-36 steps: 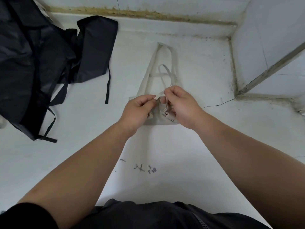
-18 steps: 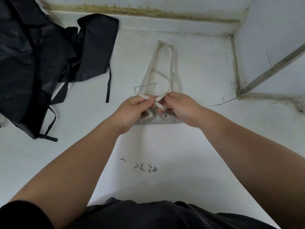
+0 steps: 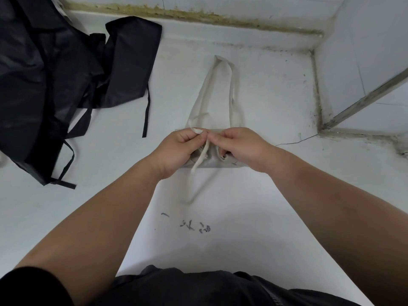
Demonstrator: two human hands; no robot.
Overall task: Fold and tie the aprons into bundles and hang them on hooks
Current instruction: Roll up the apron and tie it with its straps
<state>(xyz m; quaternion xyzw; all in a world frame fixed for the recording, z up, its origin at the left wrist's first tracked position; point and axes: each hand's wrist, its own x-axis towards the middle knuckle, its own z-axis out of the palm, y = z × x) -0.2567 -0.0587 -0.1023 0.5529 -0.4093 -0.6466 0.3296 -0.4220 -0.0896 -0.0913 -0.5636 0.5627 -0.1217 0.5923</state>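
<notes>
A beige apron folded into a small flat bundle [image 3: 217,163] lies on the white counter [image 3: 254,217], its neck loop [image 3: 220,89] stretched away from me. My left hand [image 3: 176,151] pinches a beige tie strap [image 3: 198,164] over the bundle. My right hand [image 3: 240,146] pinches the strap beside it, fingertips almost touching the left ones. A loose strap end hangs toward me past the bundle's near edge. My hands hide most of the bundle.
A heap of black aprons [image 3: 55,80] with trailing straps covers the counter's far left. Tiled walls close the back and right, with a metal bar [image 3: 364,100] slanting across the right wall. Small dark marks [image 3: 194,226] dot the counter near me.
The two straps, crossed between my hands before, are now drawn together over the bundle. One strap end has dropped toward me. Both hands have come closer together.
</notes>
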